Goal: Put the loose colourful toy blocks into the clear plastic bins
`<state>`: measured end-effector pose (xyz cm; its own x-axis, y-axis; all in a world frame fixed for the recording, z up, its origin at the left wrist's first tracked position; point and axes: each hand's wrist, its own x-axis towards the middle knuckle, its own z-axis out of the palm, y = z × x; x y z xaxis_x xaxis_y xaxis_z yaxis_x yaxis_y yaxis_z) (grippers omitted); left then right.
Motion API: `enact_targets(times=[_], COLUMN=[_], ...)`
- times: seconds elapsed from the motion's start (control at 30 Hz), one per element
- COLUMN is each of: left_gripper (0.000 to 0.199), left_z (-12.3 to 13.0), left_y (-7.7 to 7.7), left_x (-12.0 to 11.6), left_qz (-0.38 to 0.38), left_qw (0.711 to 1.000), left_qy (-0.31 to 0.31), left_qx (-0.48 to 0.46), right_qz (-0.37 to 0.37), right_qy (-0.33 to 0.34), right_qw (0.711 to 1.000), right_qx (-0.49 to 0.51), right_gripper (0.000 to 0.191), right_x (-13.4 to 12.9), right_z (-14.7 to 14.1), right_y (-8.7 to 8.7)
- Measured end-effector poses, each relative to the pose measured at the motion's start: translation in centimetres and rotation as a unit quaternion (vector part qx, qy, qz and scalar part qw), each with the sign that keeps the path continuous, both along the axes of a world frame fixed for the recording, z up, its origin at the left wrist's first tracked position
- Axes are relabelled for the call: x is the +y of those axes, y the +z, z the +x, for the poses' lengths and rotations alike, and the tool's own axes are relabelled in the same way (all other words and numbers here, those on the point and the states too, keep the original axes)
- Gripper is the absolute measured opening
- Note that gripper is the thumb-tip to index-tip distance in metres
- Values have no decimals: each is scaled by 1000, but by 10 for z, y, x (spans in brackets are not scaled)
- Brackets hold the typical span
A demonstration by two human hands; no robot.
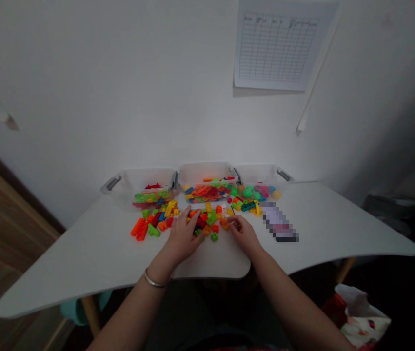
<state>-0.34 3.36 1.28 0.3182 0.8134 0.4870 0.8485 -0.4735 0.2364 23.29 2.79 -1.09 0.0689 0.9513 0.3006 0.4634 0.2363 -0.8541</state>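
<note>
Loose plastic building bricks [200,222] in orange, red, green, yellow and blue lie in a scattered heap on the white table [83,256]. My left hand [183,236] rests at the heap's front with fingers apart, its fingertips on red and green bricks. My right hand [243,234] lies to the right, its fingertips touching a small orange brick [224,224]. Whether that brick is gripped is too small to tell. A thin metal bracelet [155,279] circles my left wrist.
Along the table's back edge stand three clear plastic bins with grey handles, the middle bin [203,171] full of bricks. A pixelated rectangular object [279,222] lies right of the heap. A ruled paper sheet [276,46] hangs on the wall behind.
</note>
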Motion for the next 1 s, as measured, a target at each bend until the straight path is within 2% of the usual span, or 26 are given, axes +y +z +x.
enact_targets(times=[0.1, 0.2, 0.27, 0.37, 0.5, 0.67, 0.73, 0.83, 1.0], left_gripper=[61, 61, 62, 62, 67, 66, 63, 61, 61], left_z=[3, 0, -1, 1, 3, 0, 0, -2, -6], left_y=[-4, -1, 1, 3, 2, -5, -8, -12, -22], left_x=[-7, -6, -5, -6, -15, -31, -34, -35, -31], left_qz=[3, -24, -41, -61, -56, -21, -6, 27, 40], left_qw=[997, 992, 990, 987, 986, 987, 987, 987, 992], left_qy=[-18, -21, -12, 9, 23, 37, 21, 4, 29], left_qx=[70, 119, 134, 145, 152, 154, 159, 158, 119], right_qz=[59, 115, 117, 94, 71, 86, 94, 94, 93], right_qy=[-71, -147, -178, -191, -232, -222, -216, -206, -187], right_qw=[991, 961, 940, 918, 895, 901, 906, 916, 925], right_qx=[-93, -203, -267, -336, -374, -363, -351, -330, -318], right_gripper=[22, 29, 37, 45, 51, 49, 46, 42, 41], right_x=[3, 9, 15, 24, 29, 27, 26, 23, 20], right_z=[6, 16, 22, 27, 30, 33, 32, 32, 34], right_y=[-1, 0, 1, 1, -7, -16, -17, -16, -15])
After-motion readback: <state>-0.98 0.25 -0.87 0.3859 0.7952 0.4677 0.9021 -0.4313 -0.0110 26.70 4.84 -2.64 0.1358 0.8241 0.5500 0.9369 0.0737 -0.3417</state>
